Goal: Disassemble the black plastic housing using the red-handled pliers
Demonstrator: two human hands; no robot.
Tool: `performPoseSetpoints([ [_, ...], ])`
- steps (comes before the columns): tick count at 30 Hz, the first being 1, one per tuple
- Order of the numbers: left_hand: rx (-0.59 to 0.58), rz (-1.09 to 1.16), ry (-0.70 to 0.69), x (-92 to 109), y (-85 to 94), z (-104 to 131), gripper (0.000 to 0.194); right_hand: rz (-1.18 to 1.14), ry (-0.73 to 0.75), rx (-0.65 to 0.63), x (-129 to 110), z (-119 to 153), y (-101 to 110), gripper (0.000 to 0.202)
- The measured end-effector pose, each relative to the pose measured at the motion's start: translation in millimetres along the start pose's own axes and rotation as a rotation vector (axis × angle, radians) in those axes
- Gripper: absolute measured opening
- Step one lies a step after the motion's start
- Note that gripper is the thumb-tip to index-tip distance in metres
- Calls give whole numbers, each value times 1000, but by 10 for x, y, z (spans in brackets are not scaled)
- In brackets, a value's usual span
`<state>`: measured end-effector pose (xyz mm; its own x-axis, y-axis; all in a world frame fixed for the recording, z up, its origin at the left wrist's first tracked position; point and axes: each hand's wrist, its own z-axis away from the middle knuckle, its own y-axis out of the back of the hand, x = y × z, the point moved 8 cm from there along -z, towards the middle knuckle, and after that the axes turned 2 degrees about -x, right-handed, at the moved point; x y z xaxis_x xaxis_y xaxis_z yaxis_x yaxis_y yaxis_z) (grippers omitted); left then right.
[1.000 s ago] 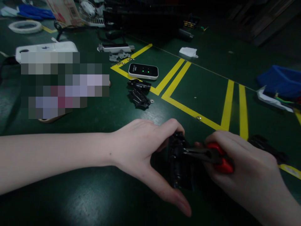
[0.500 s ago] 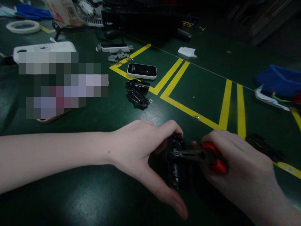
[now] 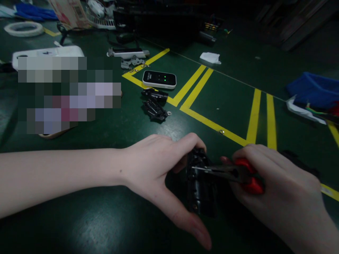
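My left hand (image 3: pixel 159 165) steadies a black plastic part (image 3: pixel 197 188) on the green work surface. Its index finger curls over the far end, while the thumb stretches out past the near end. My right hand (image 3: pixel 280 187) grips red-handled needle-nose pliers (image 3: pixel 235 173), their jaws pointing left over the part. At the jaw tips a thin, bright metal piece (image 3: pixel 196 168) lies across the part; whether the jaws clamp it I cannot tell. Beyond my left hand lie two similar black parts (image 3: pixel 155 109), with a small metal ring (image 3: pixel 169 113) beside them.
A white-edged black device (image 3: pixel 159 79) with green lights sits beyond the black parts. Another ring (image 3: pixel 221 132) lies on yellow tape. Further out are a blue bin (image 3: pixel 312 90), white paper (image 3: pixel 210 58), a tape roll (image 3: pixel 23 29) and grey metal pieces (image 3: pixel 132 62). A blurred-out patch covers the left.
The pliers and my right hand have shifted slightly to the right, their tips drawing back across the black part. My left hand stays nearly still on it.
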<state>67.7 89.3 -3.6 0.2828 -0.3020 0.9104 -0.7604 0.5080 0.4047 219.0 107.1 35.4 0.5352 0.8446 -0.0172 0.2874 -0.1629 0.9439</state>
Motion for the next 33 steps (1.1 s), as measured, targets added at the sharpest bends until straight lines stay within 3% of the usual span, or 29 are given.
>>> performPoseSetpoints([
  [22, 64, 23, -40, -3, 51, 12, 86, -13, 10, -3, 12, -17, 27, 9],
  [33, 104, -174, -32, 78, 83, 11, 80, 12, 19, -15, 16, -3, 9, 9],
])
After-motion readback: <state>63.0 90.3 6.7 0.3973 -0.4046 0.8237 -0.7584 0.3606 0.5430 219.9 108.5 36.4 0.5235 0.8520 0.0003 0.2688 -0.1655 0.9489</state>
